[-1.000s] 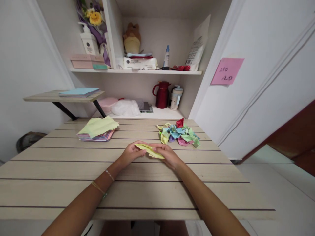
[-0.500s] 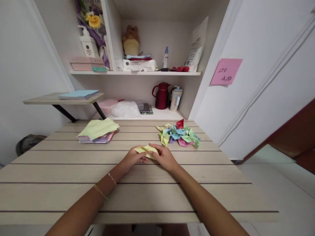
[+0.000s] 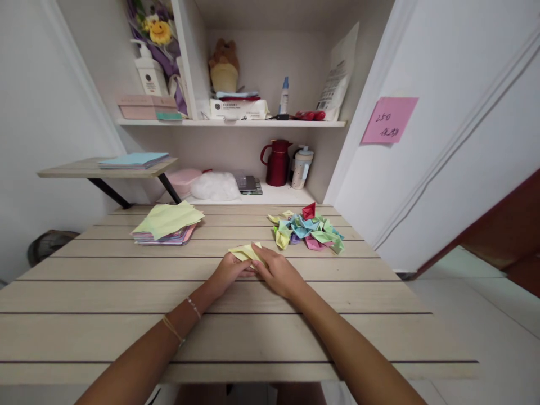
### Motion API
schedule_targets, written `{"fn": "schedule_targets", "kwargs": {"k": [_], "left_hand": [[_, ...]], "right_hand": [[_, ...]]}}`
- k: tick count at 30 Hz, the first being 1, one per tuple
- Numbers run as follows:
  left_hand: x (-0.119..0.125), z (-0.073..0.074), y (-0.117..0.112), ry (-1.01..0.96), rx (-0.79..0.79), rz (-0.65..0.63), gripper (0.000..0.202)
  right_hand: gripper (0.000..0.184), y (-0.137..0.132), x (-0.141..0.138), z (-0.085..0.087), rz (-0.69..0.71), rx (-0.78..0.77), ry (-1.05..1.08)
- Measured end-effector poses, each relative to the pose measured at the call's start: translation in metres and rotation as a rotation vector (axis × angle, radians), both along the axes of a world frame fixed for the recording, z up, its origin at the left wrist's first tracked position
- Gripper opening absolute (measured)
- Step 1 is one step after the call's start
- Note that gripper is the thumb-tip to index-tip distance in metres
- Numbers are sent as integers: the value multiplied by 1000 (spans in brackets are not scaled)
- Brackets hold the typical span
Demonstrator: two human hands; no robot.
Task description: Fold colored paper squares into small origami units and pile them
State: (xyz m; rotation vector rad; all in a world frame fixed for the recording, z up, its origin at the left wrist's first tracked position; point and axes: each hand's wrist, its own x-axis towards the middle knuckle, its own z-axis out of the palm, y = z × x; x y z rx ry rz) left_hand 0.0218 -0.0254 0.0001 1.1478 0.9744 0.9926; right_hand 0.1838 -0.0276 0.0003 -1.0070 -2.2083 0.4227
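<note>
Between my two hands is a folded piece of yellow paper (image 3: pixel 243 252), held just above the table near its middle. My left hand (image 3: pixel 228 274) grips its left and lower side, thumb on top. My right hand (image 3: pixel 276 271) pinches the right side, its fingers covering that end. Beyond and to the right lies a heap of folded paper boats (image 3: pixel 301 228) in blue, green, yellow, pink and purple, with a red one (image 3: pixel 309 211) at the back. To the left rests a stack of coloured paper sheets (image 3: pixel 169 220), yellow on top.
The slatted wooden table (image 3: pixel 253 332) runs up to a shelf unit. On the left, a small raised shelf (image 3: pixel 63 167) carries blue paper (image 3: pixel 135 160). A red jug (image 3: pixel 277 163) and a pale tumbler (image 3: pixel 301 169) stand at the back. A pink note (image 3: pixel 390 120) sticks to the right wall.
My right hand has shifted slightly left over the yellow paper, covering more of its right end. My left hand keeps its hold. The boats and the stack have not moved.
</note>
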Motion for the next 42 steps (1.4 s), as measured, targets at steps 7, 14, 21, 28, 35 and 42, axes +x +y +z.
{"fn": "schedule_targets", "kwargs": {"k": [7, 14, 21, 28, 35, 42], "left_hand": [[1, -10, 3, 13, 26, 24, 27], [5, -5, -1, 70, 77, 28, 26], [6, -4, -3, 60, 54, 153, 41], [15, -11, -5, 100, 154, 150, 35], [3, -7, 2, 78, 193, 244, 38], [-11, 8, 5, -35, 193, 140, 29]], "right_hand": [[42, -2, -1, 4, -128, 51, -127], [39, -7, -2, 9, -126, 39, -261], [35, -11, -13, 12, -172, 47, -399], [36, -15, -18, 14, -273, 44, -477], [41, -10, -11, 9, -255, 10, 79], [32, 13, 2, -4, 38, -623, 802]]}}
